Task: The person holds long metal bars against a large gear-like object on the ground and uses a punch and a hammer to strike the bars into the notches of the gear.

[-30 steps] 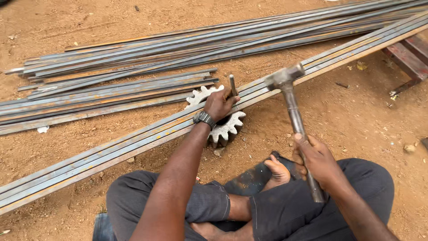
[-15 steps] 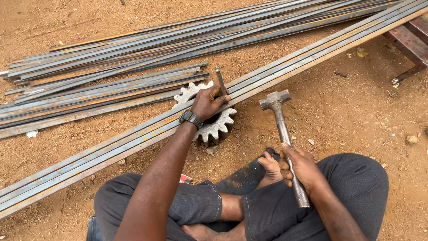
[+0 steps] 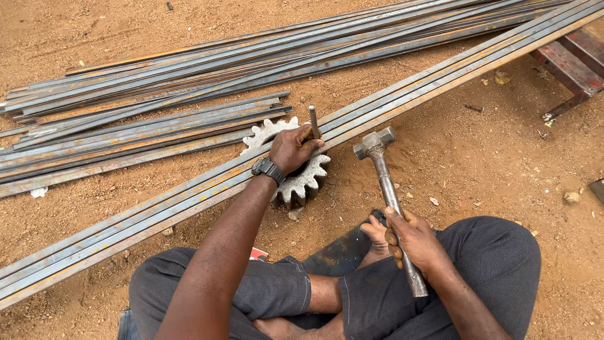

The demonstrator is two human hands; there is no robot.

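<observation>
Left hand (image 3: 292,148) fingers gripping chisel (image 3: 313,121) upright on steel bars (image 3: 189,195) over gear (image 3: 302,179), right hand (image 3: 415,242) fingers wrapped round hammer (image 3: 387,182)

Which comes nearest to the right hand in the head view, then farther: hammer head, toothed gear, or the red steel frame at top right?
From the right hand:
1. Hammer head, straight up the handle it grips.
2. Toothed gear, to the left under the long bars, beneath the left hand.
3. Red steel frame, far top right corner.
</observation>
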